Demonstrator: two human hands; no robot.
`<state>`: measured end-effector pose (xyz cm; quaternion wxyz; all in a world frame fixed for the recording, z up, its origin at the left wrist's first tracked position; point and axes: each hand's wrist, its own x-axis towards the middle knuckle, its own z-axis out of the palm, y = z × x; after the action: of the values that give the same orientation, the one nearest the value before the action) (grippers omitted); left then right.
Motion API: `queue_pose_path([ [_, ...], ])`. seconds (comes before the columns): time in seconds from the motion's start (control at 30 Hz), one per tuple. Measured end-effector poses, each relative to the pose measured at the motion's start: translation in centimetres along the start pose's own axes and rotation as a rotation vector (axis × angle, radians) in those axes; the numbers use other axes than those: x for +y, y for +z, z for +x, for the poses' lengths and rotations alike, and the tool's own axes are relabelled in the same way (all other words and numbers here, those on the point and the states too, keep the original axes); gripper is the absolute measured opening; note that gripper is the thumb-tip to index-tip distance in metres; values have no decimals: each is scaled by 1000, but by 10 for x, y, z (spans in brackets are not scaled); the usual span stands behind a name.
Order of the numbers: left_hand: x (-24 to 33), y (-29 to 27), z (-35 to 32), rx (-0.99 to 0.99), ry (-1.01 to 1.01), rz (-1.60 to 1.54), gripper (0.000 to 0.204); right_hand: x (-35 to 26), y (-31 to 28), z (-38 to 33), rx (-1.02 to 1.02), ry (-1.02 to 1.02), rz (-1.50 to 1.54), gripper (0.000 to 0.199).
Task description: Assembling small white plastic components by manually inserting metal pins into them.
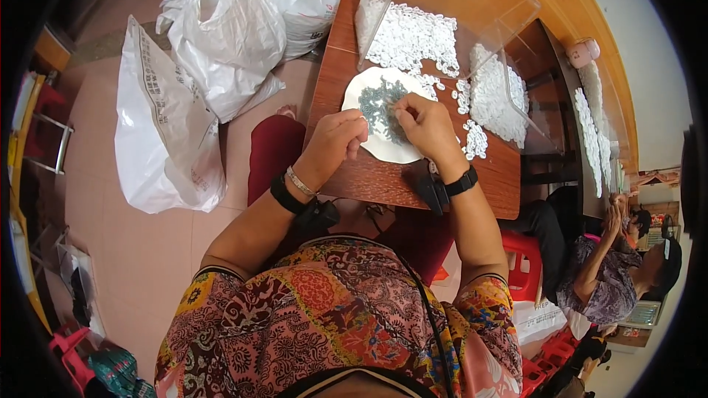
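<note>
A white, wavy-edged plate [356, 92] lies on the brown wooden table, with a heap of tiny grey-green pieces [382, 96] on it, too small to name. Over the plate's left edge is my left hand [338, 141], its fingers curled closed. My right hand [429, 127] hangs over the plate's right side, thumb and fingers pinched together above the heap. Whatever either hand holds is too small or hidden to tell. Several small white ring-like parts [476, 140] lie loose just right of my right hand.
Clear plastic panels [509, 26] stand around big piles of white parts [413, 37] at the table's far side. White sacks [228, 37] sit on the floor at the left. Another person [601, 273] works at the right, near a red stool [522, 262].
</note>
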<state>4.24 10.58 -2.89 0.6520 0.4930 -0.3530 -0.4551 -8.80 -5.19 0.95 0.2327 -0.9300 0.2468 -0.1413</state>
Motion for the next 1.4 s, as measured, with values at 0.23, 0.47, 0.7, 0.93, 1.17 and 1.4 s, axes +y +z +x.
queue_pose_path([
  [0.23, -3, 16, 1, -59, -31, -26, 30, 14, -1, -10, -50, 283, 965, 9],
  [0.47, -2, 31, 10, -74, -64, -30, 28, 14, -2, -17, 20, 263, 1057, 15],
  [0.7, -1, 41, 20, -79, -47, -23, 25, 20, -6, -18, 3, 326, 1029, 14],
  [0.93, -8, 38, 26, -61, 85, 101, 21, 16, -2, -21, 7, 279, 967, 19],
  [1.17, -11, 41, 35, -7, 161, 57, 20, 4, 6, -21, -7, 299, 1038, 16],
  [1.4, -16, 34, 44, 60, 217, 162, 17, 5, -1, -23, 274, 192, 750, 14],
])
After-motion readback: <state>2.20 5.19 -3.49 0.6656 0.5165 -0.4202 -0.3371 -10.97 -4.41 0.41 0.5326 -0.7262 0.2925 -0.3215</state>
